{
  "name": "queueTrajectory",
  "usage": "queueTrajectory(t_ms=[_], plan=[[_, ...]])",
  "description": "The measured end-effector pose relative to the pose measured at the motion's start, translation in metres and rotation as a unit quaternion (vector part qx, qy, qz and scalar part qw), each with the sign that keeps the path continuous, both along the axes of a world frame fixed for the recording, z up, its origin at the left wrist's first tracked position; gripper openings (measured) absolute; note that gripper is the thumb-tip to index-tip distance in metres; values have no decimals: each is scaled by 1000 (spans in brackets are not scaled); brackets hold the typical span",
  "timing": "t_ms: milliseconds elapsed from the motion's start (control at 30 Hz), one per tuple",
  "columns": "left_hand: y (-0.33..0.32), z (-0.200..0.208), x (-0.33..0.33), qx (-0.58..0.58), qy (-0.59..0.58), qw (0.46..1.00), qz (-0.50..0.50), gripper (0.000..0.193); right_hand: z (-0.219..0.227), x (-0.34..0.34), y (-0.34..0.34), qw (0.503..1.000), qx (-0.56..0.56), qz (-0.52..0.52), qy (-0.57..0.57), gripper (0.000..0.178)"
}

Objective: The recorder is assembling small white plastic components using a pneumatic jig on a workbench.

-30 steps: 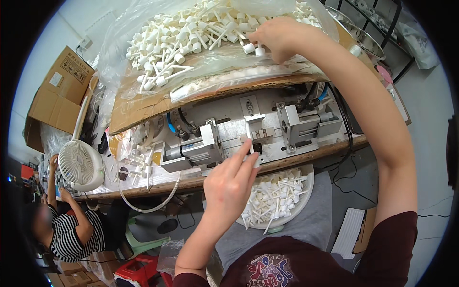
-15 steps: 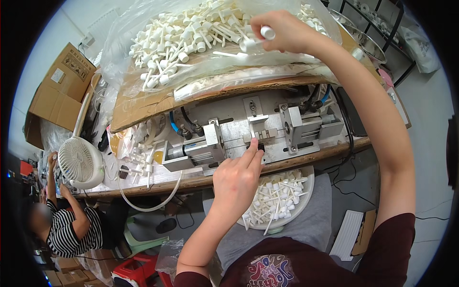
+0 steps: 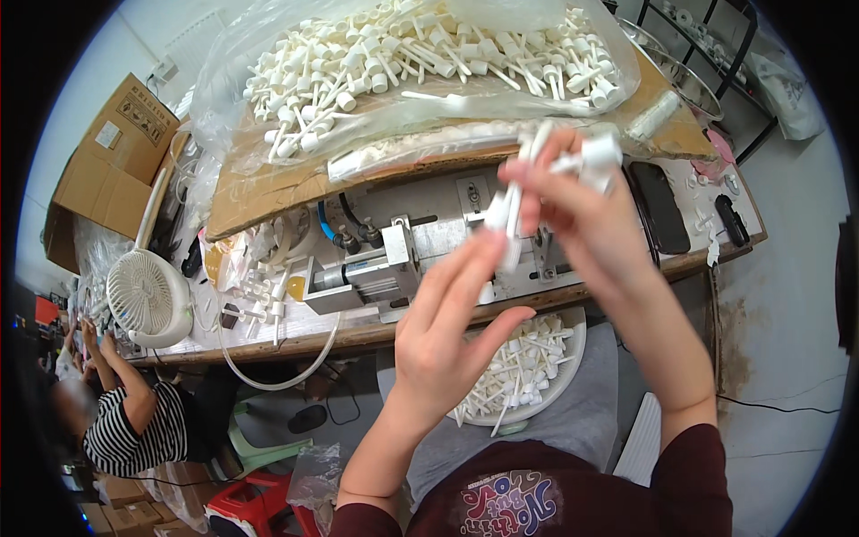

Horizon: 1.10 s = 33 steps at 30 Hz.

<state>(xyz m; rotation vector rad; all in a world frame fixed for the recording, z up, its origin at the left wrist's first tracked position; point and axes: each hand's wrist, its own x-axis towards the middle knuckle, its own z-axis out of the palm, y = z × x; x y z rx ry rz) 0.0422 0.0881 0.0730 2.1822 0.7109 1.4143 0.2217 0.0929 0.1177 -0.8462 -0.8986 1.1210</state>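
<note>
Bench [image 3: 698, 261] has a wooden front edge; floor behind and right is grey. Cardboard sheet [image 3: 242, 204] sits raised over the back, carrying an open clear bag [image 3: 215, 98] with a big pile [image 3: 340, 80] of white capped sticks.

Right hand [image 3: 586, 210]: fingers closed around several white pieces [image 3: 601, 152], held up in front of the cardboard edge, over the right half of the jig. Motion blur, can't count them. One stick points up past the fingers, a cap shows near the knuckles.

Left hand [image 3: 447, 349]: fingers extended, thumb well apart, nothing clamped between them. Fingertips meet the lower end of the white pieces; blur hides whether it's real contact or overlap.

Metal jig [image 3: 371, 273] below: left cylinder block in clear view, right block mostly behind the right hand. Blue and black air lines at its back.

Round bowl [image 3: 580, 358] at the lap, under the bench edge, loaded with more capped sticks.

Left of jig: loose white fittings [image 3: 273, 295], then a white fan [image 3: 148, 300]. Right: dark phone [image 3: 658, 210]. Co-worker in stripes [image 3: 139, 430] far left.
</note>
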Motion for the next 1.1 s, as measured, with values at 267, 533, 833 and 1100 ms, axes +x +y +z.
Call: queueTrajectory(t_ms=[267, 533, 833, 1100], plan=[[-20, -2, -21, -71, 27, 997, -23, 40, -39, -1, -45, 993, -66, -100, 0, 21], [-3, -33, -8, 64, 271, 957, 77, 29, -51, -2, -65, 994, -84, -65, -16, 18], [4, -27, -3, 66, 316, 942, 90, 26, -58, -3, -74, 995, -81, -59, -20, 20], [6, -26, -5, 59, 318, 943, 80, 29, -60, -3, -73, 994, -88, -59, 15, 20]])
